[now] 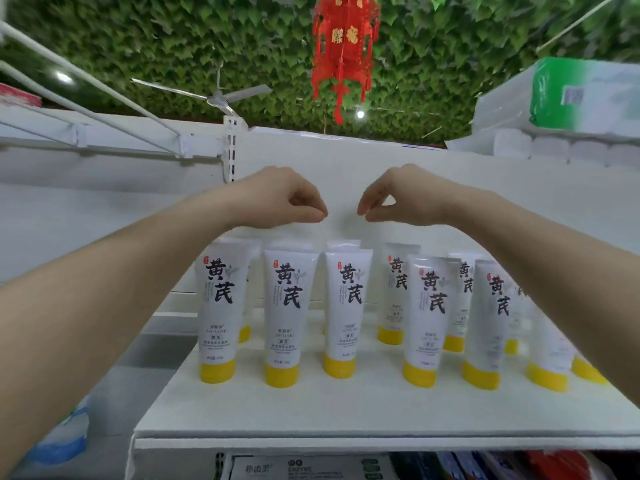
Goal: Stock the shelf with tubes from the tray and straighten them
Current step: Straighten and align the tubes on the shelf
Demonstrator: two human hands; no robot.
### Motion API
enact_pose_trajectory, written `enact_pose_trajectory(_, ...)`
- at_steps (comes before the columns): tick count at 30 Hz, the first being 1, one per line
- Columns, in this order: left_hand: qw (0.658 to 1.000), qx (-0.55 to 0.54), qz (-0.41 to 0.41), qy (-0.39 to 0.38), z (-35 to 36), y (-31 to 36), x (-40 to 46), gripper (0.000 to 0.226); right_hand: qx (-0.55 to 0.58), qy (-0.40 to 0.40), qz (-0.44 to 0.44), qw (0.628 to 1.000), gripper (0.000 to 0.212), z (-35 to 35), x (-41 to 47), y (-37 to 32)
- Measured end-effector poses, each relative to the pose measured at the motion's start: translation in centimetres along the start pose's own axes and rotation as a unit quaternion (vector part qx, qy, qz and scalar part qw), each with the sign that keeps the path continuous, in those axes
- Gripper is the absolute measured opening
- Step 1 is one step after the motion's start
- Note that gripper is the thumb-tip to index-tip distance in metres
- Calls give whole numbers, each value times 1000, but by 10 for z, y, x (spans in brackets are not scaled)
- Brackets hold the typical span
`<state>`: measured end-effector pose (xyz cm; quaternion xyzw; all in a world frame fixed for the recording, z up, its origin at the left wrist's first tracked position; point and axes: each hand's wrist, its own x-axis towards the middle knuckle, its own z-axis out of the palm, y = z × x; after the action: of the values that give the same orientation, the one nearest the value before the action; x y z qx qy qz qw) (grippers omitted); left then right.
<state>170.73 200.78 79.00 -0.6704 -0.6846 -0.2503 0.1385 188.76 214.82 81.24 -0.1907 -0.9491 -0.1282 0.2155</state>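
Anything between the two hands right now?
No. In the head view only bare white back panel shows between the left hand and right hand; neither holds anything.

A red paper lantern [343, 46] hangs high above the fingers, before a wall of green leaves [173, 46]. A white ceiling fan [216, 97] is up to their left. White and green packs [568, 98] lie up right.
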Motion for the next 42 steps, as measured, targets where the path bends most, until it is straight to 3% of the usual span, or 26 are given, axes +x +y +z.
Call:
enact_pose_trajectory(5, 990, 118, -27, -68, 18, 39, 33, 28, -19, -133, 15, 991, 35, 1, -6, 27)
enact_pose_trajectory(10, 974, 145, -93, -147, 34, 41, 58, 28, -23, -192, -25, 981, 30, 11, -2, 47)
enact_pose_trajectory(14, 969, 124, -121, -174, 43, 38, 64, 3, -14, -179, -70, 981, 9, 23, 5, 56)
enact_pose_trajectory(17, 974, 87, -127, -166, 43, 38, 62, 11, -10, -168, -86, 982, 14, 23, 4, 58)
enact_pose_trajectory(23, 981, 56, -105, -155, 39, 43, 51, 7, 3, -159, -84, 984, 17, 21, -2, 55)
enact_pose_trajectory(29, 981, 63, -101, -155, 35, 48, 45, 10, 9, -166, -64, 984, 7, 16, -7, 48)
enact_pose_trajectory(31, 984, 68, -90, -138, 32, 47, 43, 17, 20, -163, -43, 985, 20, 16, -11, 47)
enact_pose_trajectory(33, 992, 66, -70, -81, 29, 48, 37, 21, 43, -136, -33, 989, 26, 13, -16, 46)
enact_pose_trajectory(37, 997, 30, -15, 68, 26, 61, 9, 17, 45, 5, -56, 997, 22, 10, -37, 39)
enact_pose_trajectory(40, 997, 53, -5, 55, 27, 67, -17, 18, 86, 42, -65, 993, 22, 9, -62, 32)
enact_pose_trajectory(42, 996, 91, -13, 16, 28, 72, -30, 22, 80, 26, -49, 995, 26, 5, -78, 31)
